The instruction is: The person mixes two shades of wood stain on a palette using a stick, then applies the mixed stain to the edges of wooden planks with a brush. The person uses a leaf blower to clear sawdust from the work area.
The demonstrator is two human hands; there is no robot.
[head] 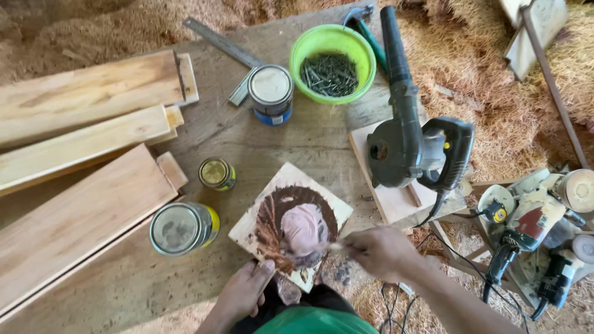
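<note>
green bowl of nails [332, 62], blower [411, 133], planks [80, 99]
</note>
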